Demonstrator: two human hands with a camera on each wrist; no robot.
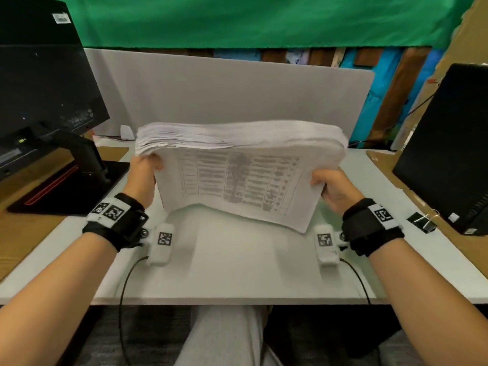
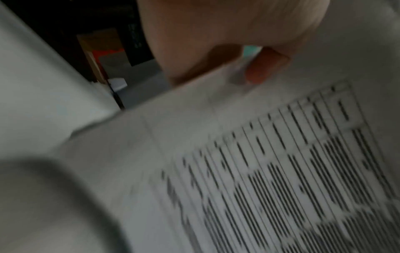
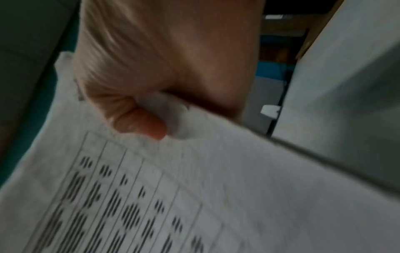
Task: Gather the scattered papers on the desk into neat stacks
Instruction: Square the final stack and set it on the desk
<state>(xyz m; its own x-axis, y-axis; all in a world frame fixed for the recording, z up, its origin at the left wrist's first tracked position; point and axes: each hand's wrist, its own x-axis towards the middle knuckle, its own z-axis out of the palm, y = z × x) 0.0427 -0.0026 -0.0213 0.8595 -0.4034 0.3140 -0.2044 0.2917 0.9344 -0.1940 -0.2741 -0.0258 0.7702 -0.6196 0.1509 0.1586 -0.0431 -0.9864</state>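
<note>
A thick stack of printed papers (image 1: pixel 237 175) stands tilted on edge over the middle of the white desk (image 1: pixel 237 270), its printed table facing me. My left hand (image 1: pixel 144 171) grips the stack's left side, thumb on the front sheet. My right hand (image 1: pixel 331 187) grips its right side the same way. The stack's lower edge sits close to the desk; whether it touches is unclear. In the left wrist view the left hand (image 2: pixel 227 56) pinches the paper stack (image 2: pixel 259 171) near its corner. In the right wrist view the right hand (image 3: pixel 151 106) has its thumb pressed on the paper stack (image 3: pixel 173 196).
A black monitor (image 1: pixel 39 83) on a stand (image 1: pixel 76 180) is at the left. A black computer case (image 1: pixel 449 154) stands at the right, with a binder clip (image 1: pixel 422 221) beside it. A grey partition (image 1: pixel 224 93) runs behind the desk.
</note>
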